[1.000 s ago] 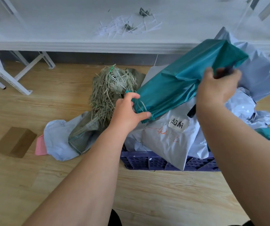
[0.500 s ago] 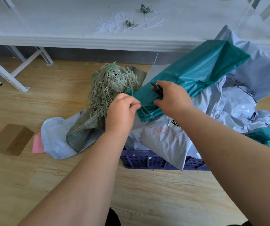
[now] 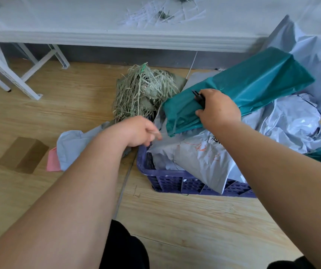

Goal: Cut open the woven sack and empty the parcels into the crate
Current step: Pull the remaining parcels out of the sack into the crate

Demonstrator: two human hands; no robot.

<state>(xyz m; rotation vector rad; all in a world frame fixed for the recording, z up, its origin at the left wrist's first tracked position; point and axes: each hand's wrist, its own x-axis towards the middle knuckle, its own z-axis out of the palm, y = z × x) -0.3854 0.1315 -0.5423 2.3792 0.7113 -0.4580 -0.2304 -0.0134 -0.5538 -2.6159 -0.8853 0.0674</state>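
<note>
We see the teal parcel (image 3: 253, 82) lying atop grey parcels (image 3: 204, 158) in the purple crate (image 3: 175, 183). Our right hand (image 3: 219, 109) grips its lower end, fingers also clasping a black tool (image 3: 199, 98). Our left hand (image 3: 138, 133) is blurred beside the crate's corner; its finger state cannot be told. The frayed woven sack (image 3: 142, 90) lies beyond both.

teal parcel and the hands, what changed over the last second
The left hand let go of the teal parcel and pulled back toward the crate. The right hand, holding a black tool, slid down to the parcel's lower end. Parcels and frayed sack stayed put.
</note>
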